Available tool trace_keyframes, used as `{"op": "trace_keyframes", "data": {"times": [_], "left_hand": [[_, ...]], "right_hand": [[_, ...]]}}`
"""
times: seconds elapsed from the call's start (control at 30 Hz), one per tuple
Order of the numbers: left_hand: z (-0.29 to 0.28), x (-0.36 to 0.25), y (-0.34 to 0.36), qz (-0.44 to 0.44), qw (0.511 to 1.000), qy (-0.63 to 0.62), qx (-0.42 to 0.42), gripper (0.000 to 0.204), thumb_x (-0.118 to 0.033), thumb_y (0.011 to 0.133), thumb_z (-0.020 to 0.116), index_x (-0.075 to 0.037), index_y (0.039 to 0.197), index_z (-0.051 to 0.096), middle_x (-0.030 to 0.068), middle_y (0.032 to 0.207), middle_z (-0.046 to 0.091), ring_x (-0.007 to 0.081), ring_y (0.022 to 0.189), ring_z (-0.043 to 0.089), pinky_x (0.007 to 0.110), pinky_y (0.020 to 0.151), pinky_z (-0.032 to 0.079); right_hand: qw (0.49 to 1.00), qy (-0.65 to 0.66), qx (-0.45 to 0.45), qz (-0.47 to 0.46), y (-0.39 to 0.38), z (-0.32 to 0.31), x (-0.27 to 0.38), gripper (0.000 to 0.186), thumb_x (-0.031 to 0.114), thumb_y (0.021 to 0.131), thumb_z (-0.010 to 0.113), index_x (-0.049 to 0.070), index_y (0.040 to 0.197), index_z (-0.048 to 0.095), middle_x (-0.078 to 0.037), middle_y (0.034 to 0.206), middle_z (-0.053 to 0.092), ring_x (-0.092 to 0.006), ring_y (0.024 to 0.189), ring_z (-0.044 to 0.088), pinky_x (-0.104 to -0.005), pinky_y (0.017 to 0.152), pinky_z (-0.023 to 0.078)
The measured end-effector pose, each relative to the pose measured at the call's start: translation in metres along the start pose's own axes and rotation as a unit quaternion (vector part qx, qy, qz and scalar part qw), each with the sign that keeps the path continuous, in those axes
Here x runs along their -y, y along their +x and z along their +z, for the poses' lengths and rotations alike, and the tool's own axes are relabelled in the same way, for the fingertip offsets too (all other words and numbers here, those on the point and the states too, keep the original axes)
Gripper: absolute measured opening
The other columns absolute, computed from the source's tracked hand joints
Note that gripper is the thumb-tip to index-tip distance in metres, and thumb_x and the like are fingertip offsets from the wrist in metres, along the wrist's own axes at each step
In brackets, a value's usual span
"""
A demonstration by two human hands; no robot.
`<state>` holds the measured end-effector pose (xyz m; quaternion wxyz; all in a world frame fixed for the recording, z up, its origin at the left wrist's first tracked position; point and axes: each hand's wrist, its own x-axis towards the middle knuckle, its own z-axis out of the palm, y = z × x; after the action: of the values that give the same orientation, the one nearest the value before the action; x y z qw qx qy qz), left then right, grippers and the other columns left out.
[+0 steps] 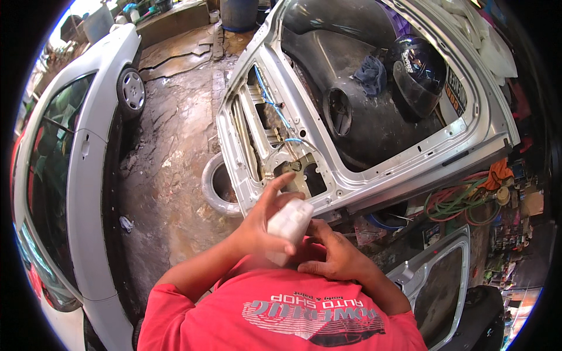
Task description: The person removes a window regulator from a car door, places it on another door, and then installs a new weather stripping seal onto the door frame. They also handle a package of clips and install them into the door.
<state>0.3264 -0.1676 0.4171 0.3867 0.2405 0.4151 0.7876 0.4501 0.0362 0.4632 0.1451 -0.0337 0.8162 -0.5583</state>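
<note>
A white, softly rounded block-like object (290,225) is in my left hand (263,222) at chest height, fingers and thumb around its side, index finger raised. My right hand (328,254) is curled just beside and behind the block, thumb low; its fingertips are hidden, so what they hold is unclear. Beyond both hands lies a large silver car door (374,169) with blue tubing (269,99) in its inner panel.
A white car (88,193) stands left. A tire (211,187) lies under the door. A black helmet (418,70) and dark cloth (369,76) sit within the door's window opening. Right are coiled hoses (451,205), another door frame (456,263) and clutter. A blue drum (239,14) is behind.
</note>
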Motion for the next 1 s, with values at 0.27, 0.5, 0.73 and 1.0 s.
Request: {"op": "trace_keyframes", "data": {"times": [0.27,0.5,0.73,1.0], "left_hand": [[0.012,-0.004,-0.015,-0.039,0.944,0.313,0.101,0.127,-0.027,0.074,0.094,0.001,0.165,0.010,0.0243,0.155,0.043,0.0327,0.147,0.041,0.043,0.121,0.031],[0.037,-0.034,-0.012,-0.026,0.826,0.557,0.082,0.114,-0.033,0.080,0.088,0.007,0.162,0.020,0.0305,0.150,0.047,0.0429,0.141,0.047,0.046,0.118,0.035],[0.030,-0.033,-0.008,-0.150,0.932,0.327,0.041,0.092,-0.014,0.082,0.090,0.006,0.155,0.038,0.0174,0.119,0.070,0.0206,0.105,0.069,0.034,0.088,0.057],[0.074,-0.062,-0.008,-0.159,0.860,0.483,0.039,0.095,-0.021,0.085,0.086,0.003,0.159,0.031,0.0228,0.120,0.071,0.0232,0.113,0.069,0.037,0.100,0.051]], "right_hand": [[0.987,0.123,-0.077,0.073,-0.028,-0.007,0.003,0.057,0.020,0.094,0.078,-0.003,0.140,0.053,-0.016,0.125,0.067,-0.0241,0.107,0.069,-0.0374,0.094,0.055],[0.867,0.469,-0.096,0.139,-0.021,-0.014,0.019,0.041,0.022,0.104,0.065,-0.005,0.132,0.056,-0.014,0.121,0.067,-0.0172,0.105,0.068,-0.0312,0.096,0.055],[0.895,0.441,-0.046,0.052,-0.017,-0.013,-0.018,0.039,0.015,0.097,0.074,-0.005,0.126,0.059,-0.013,0.115,0.070,-0.0192,0.107,0.068,-0.0340,0.098,0.054],[0.972,0.219,-0.030,0.074,-0.022,-0.029,-0.003,0.042,0.009,0.095,0.073,-0.004,0.130,0.055,-0.016,0.119,0.070,-0.0196,0.111,0.066,-0.0353,0.099,0.052]]}}
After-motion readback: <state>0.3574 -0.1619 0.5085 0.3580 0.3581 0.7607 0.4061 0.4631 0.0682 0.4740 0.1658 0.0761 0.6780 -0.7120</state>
